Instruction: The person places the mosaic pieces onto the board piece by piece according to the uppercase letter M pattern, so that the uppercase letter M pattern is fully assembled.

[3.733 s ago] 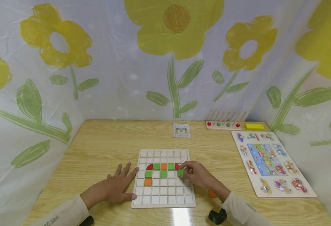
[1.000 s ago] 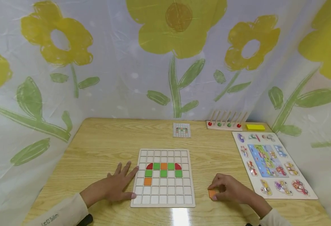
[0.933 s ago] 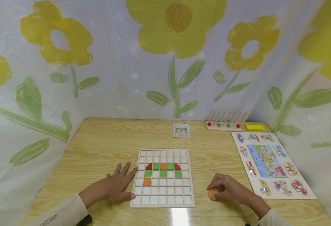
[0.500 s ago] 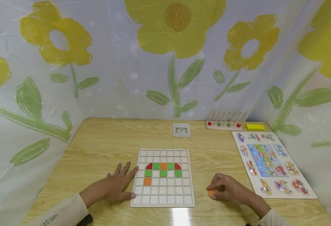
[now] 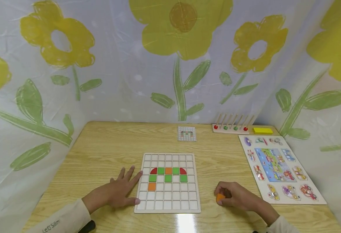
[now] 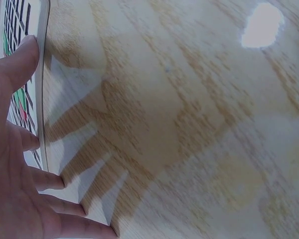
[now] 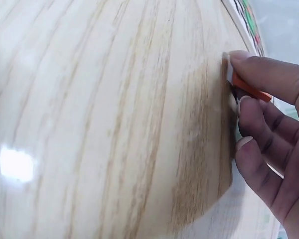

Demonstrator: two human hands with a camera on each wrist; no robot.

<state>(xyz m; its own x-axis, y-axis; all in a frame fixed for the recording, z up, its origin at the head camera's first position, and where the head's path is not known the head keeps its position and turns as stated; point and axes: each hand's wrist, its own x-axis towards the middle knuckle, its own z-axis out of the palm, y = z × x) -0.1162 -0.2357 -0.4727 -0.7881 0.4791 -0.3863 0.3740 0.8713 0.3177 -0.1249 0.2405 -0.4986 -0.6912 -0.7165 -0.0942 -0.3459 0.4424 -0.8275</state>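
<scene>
In the head view a white grid board lies on the wooden table, bearing red quarter-round, green and orange square tiles in its upper middle. My left hand rests spread at the board's left side, its thumb and forefinger touching the edge. The left wrist view shows its straight fingers on the tabletop. Right of the board, my right hand pinches an orange square tile between thumb and fingers. From the right wrist that orange tile appears tilted, partly hidden by the thumb.
A small pattern card lies behind the board. At the back right stand a peg rack with red and green beads and a yellow block. A picture knob puzzle covers the table's right side.
A green tile now sits in the board's right part, where the right hand held it earlier. That hand moved right to the orange tile and has tipped it up. The left hand stays put.
</scene>
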